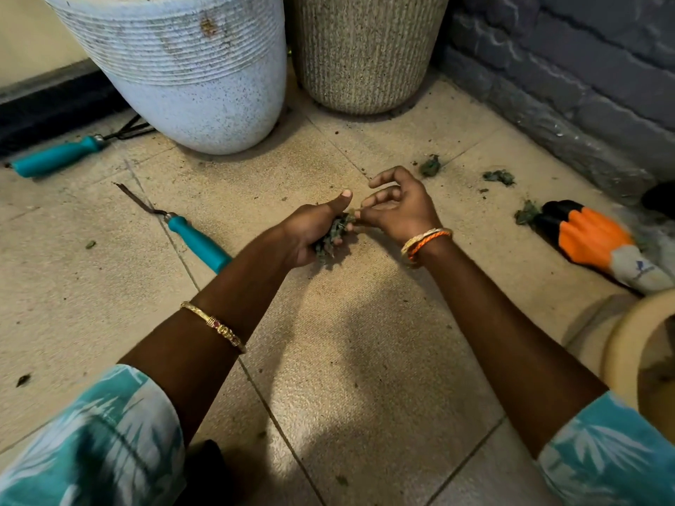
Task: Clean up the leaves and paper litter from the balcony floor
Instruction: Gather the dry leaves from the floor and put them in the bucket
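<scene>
A speckled white ribbed planter (190, 67) stands at eleven o'clock on the beige tiled balcony floor (365, 359). At centre, the left hand (310, 231) curls around a bunch of dried green leaves (334, 237), thumb raised. The right hand (398, 206) pinches the bunch's tip, other fingers loosely bent. Leaf scraps (498, 177) lie at two o'clock.

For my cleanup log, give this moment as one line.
left hand holds leaf bunch | right hand pinches it | leaf clumps on floor
</scene>
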{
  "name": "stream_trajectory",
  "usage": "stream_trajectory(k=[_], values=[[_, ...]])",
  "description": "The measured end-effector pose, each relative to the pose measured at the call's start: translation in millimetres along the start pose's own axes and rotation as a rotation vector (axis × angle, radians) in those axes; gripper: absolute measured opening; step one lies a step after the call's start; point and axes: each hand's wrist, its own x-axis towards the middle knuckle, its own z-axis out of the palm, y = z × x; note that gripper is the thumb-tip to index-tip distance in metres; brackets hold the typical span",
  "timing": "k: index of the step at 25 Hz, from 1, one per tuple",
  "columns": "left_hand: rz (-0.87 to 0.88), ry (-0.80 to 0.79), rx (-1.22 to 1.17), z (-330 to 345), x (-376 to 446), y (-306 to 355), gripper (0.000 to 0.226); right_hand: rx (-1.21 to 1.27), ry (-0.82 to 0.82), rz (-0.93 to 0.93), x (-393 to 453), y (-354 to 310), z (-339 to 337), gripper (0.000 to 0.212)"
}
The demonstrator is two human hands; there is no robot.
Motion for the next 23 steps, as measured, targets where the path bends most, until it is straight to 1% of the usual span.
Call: stream_trajectory(k=[2,4,5,6,7,8,9,11,13,16,18,19,20,21,22,23], values=[[0.022,0.003,0.049,11,-1,2,0.032,-0.16,0.008,-0.075,2,7,2,0.038],[0.06,0.072,0.084,16,-1,6,0.026,-0.148,-0.002,-0.083,13,11,-7,0.033],[0.078,0.105,0.097,17,0,9,0.025,-0.11,0.01,-0.078,22,12,-14,0.027],[0.086,0.129,0.101,17,1,11,0.025,-0.138,0.055,-0.077,33,15,-22,0.023],[0.086,0.146,0.097,16,3,13,0.026,-0.279,0.125,-0.097,47,20,-31,0.023],[0.078,0.159,0.087,15,4,14,0.027,-0.486,0.174,-0.126,60,25,-41,0.029],[0.066,0.167,0.086,13,5,13,0.029,-0.673,0.181,-0.141,73,33,-49,0.036],[0.04,0.179,0.122,11,5,10,0.032,-0.908,0.117,-0.151,89,49,-59,0.044],[0.052,0.183,0.166,11,3,7,0.032,-1.012,0.082,-0.22,89,64,-56,0.041],[0.1,0.19,0.1,13,-2,3,0.022,-1.046,0.207,-0.329,74,75,-47,0.03],[0.083,0.196,0.051,16,-6,0,0.029,-1.026,0.261,-0.33,63,74,-47,0.028],[0.069,0.191,0.029,17,-7,-2,0.031,-0.945,0.261,-0.289,57,69,-49,0.017],[0.054,0.174,0.017,19,-8,-3,0.032,-0.786,0.306,-0.205,49,60,-48,0.032],[0.039,0.143,0.009,20,-9,-4,0.032,-0.606,0.322,-0.121,41,52,-48,0.03],[0.023,0.1,0.006,23,-9,-4,0.031,-0.406,0.327,-0.066,28,41,-47,0.022],[0.009,0.056,0.005,27,-9,-4,0.03,-0.222,0.283,-0.014,16,33,-44,0.016]])
